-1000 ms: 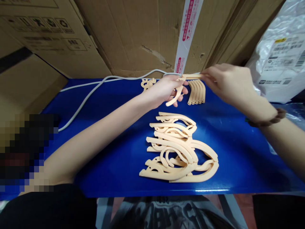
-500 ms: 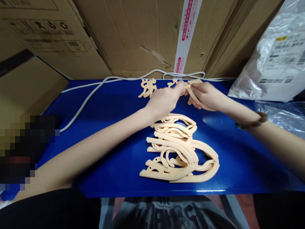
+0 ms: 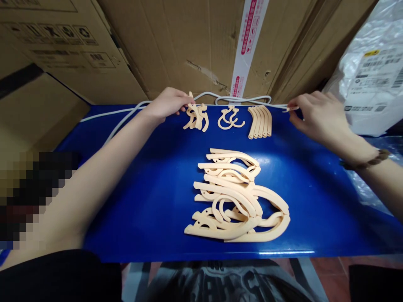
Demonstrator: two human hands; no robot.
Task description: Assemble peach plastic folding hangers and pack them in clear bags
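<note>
At the back left of the table, my left hand [image 3: 170, 105] pinches a small beige plastic hanger piece [image 3: 190, 97] above a heap of similar small pieces [image 3: 198, 116]. My right hand [image 3: 317, 115], farther right, has its fingers closed on a beige hanger piece [image 3: 292, 109]; only its end shows, the rest hidden by the hand. Between the hands lie a few hanger hooks [image 3: 231, 119] and a row of several curved hanger arms [image 3: 260, 121]. Closer to me, several folded beige hangers [image 3: 239, 197] overlap in a pile.
The blue tabletop [image 3: 151, 188] ends at a wall of cardboard boxes [image 3: 176, 54]. A white cable [image 3: 204, 95] runs along its back edge. On the right stands a white plastic parcel bag [image 3: 368, 92] with labels, and clear plastic film [image 3: 371, 184] lies below it.
My hands were together at the back middle on a curved hanger arm. They have moved apart, the left to the small-piece heap and the right outward, uncovering the hooks and arms.
</note>
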